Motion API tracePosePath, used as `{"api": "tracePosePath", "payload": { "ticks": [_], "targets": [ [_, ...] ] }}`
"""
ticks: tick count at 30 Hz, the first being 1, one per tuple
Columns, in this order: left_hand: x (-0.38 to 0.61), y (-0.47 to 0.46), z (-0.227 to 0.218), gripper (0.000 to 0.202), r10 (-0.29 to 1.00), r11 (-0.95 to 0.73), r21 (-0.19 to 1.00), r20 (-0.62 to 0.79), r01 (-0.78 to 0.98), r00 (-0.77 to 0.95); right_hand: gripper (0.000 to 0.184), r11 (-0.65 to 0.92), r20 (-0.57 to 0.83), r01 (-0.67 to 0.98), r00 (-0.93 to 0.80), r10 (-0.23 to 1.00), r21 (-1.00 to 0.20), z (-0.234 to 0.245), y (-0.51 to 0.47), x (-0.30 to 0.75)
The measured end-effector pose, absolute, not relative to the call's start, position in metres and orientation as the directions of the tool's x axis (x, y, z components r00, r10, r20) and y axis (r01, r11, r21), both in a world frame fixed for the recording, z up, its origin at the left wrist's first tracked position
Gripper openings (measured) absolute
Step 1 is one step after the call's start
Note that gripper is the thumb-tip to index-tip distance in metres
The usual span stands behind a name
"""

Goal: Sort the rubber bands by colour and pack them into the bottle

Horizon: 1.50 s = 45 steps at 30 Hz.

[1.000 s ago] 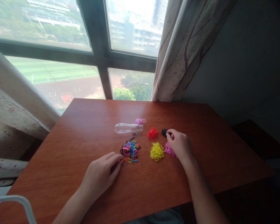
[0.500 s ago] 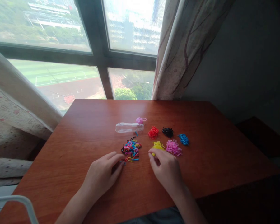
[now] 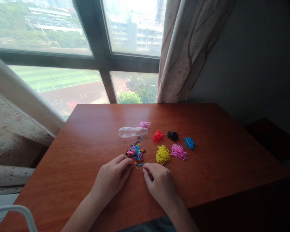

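A heap of mixed-colour small rubber bands [image 3: 135, 152] lies on the table in front of me. My left hand [image 3: 114, 174] is at its near left edge, fingertips pinched on a rubber band that they mostly cover. A loose yellow band [image 3: 137, 166] and a small blue band [image 3: 140, 164] lie between my hands. My right hand [image 3: 159, 178] is just right of these, thumb and forefinger drawn together; whatever is between the tips is hidden. Sorted beyond it are a yellow pile [image 3: 163, 154], a pink pile [image 3: 179, 151], a red pile [image 3: 158, 136], a black pile [image 3: 172, 135] and a blue pile [image 3: 189, 142].
A clear plastic bottle [image 3: 130, 132] lies on its side behind the mixed heap, with a pink cap [image 3: 143, 124] behind its neck. One blue band [image 3: 140, 138] lies by the bottle. The wooden table [image 3: 87, 129] reaches to the window; curtains [image 3: 178, 64] hang on both sides.
My right hand has moved left and nearer to me, from the yellow pile to the loose bands by the mixed heap. My left hand has shifted slightly right.
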<state>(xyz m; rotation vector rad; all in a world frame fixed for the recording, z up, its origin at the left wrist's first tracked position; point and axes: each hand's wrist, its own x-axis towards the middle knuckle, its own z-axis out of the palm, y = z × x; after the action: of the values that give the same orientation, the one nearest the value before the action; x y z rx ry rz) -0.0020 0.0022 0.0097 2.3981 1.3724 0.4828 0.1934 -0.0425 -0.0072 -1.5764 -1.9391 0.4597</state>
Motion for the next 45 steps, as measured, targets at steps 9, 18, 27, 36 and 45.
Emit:
{"api": "tracePosePath", "payload": {
  "ticks": [9,18,27,36,45],
  "targets": [
    [-0.007,-0.001,0.013,0.022,0.884,-0.446,0.450,0.084,0.774,0.461,0.018,0.241,0.222,0.741,-0.127,0.967,-0.626,-0.008,-0.043,0.193],
    [-0.012,-0.004,0.011,0.023,0.887,-0.448,0.393,0.087,0.803,0.453,0.017,0.232,0.222,0.738,-0.114,0.968,-0.634,-0.008,-0.043,0.193],
    [0.008,0.001,0.018,0.020,0.869,-0.485,0.346,0.089,0.803,0.487,0.018,0.239,0.218,0.742,-0.128,0.968,-0.626,-0.008,-0.042,0.193],
    [0.012,0.000,0.018,0.017,0.868,-0.479,0.400,0.082,0.782,0.490,0.018,0.242,0.218,0.748,-0.133,0.967,-0.618,-0.008,-0.043,0.193],
    [0.013,-0.006,0.025,0.015,0.842,-0.528,0.335,0.093,0.780,0.531,0.017,0.252,0.233,0.758,-0.135,0.963,-0.602,-0.007,-0.043,0.193]
  ]
}}
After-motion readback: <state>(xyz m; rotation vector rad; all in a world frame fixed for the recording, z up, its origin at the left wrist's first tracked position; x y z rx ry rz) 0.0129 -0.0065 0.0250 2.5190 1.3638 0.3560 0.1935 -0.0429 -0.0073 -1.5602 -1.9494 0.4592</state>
